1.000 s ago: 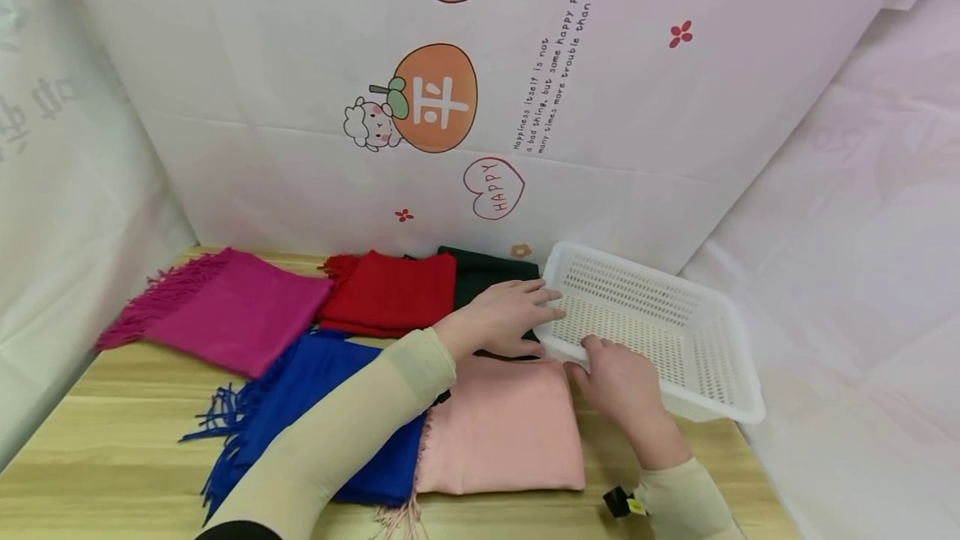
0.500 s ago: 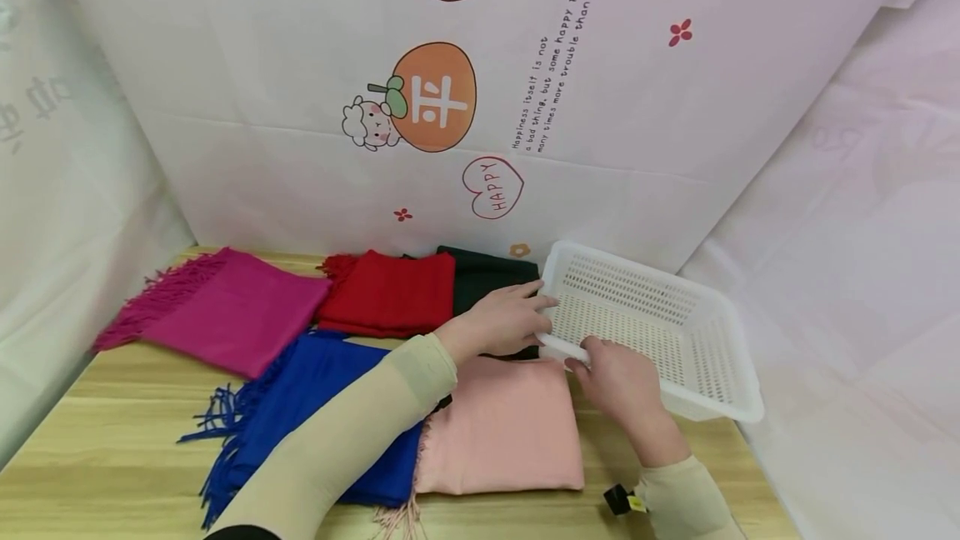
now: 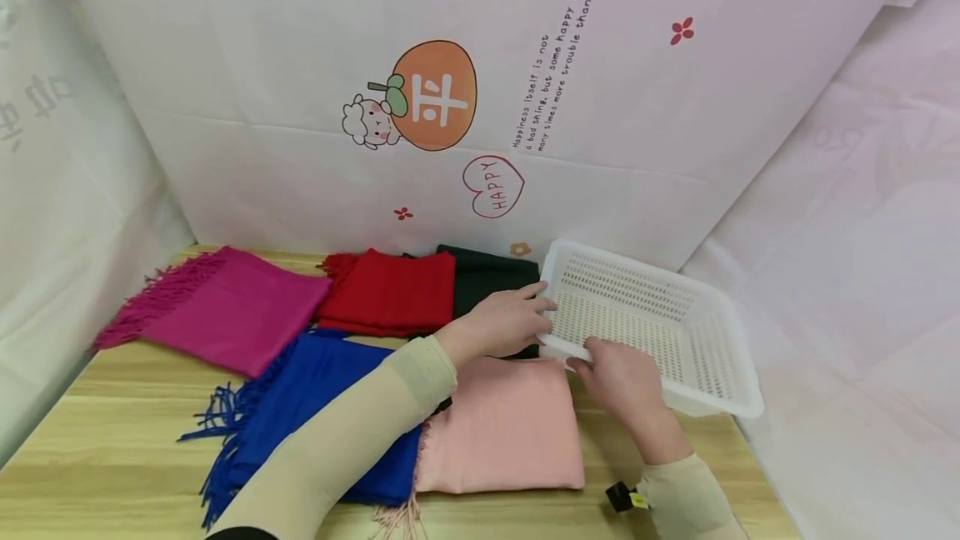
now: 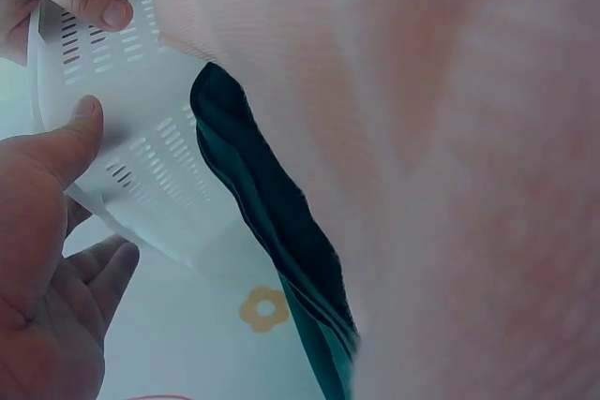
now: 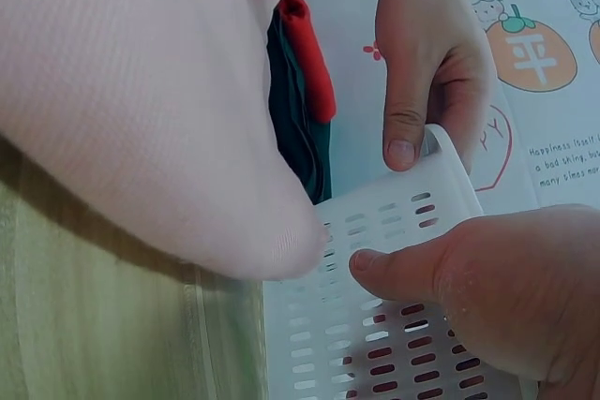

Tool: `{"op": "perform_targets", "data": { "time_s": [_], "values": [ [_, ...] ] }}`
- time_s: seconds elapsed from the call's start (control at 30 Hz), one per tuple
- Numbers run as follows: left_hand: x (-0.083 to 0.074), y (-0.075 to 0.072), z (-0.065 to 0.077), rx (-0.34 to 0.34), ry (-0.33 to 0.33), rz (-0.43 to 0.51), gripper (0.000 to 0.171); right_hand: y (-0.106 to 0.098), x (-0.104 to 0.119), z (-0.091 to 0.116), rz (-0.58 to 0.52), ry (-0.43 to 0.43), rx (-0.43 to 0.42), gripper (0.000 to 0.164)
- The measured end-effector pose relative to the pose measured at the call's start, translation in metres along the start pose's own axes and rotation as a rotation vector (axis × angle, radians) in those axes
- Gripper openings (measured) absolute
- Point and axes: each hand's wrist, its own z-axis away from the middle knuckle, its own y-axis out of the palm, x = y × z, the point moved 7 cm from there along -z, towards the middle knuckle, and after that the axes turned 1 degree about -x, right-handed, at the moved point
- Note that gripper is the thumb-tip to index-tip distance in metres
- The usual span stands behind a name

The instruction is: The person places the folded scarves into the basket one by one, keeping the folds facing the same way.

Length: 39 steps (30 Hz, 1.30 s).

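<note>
A white perforated plastic basket stands at the table's right, its slotted inside bare. My left hand grips the left rim, thumb against the outer wall and fingers over the edge. My right hand holds the front rim near the left corner, its thumb on the slotted side in the right wrist view. A folded dark green scarf lies beside the basket, partly hidden by my left hand. The folded pink scarf lies in front, beneath my left wrist; it fills much of both wrist views.
A red scarf, a magenta scarf and a blue scarf, all folded and with fringes, lie to the left on the wooden table. A printed white sheet rises behind; more white sheets stand at both sides.
Both hands stay on the basket's rim. The left fingers have settled slightly closer onto the rim since a second ago. The scarves have not moved.
</note>
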Motion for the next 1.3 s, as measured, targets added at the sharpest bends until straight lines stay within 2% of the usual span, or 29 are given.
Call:
{"op": "perform_targets", "data": {
  "time_s": [0.57, 0.87, 1.07, 1.3],
  "values": [
    [-0.004, 0.000, 0.001, 0.013, -0.006, -0.025, 0.024, 0.000, -0.008, -0.002, -0.007, -0.063, -0.025, 0.043],
    [-0.009, -0.002, 0.002, 0.041, -0.004, -0.076, 0.029, 0.002, -0.012, -0.004, -0.011, -0.074, -0.017, 0.043],
    [-0.014, -0.006, 0.005, 0.061, -0.008, -0.065, 0.029, 0.003, -0.014, -0.003, -0.028, -0.083, -0.010, 0.040],
    [-0.018, -0.010, 0.006, 0.038, 0.007, -0.044, 0.028, 0.000, -0.019, -0.002, -0.072, -0.090, -0.010, 0.037]
  ]
}}
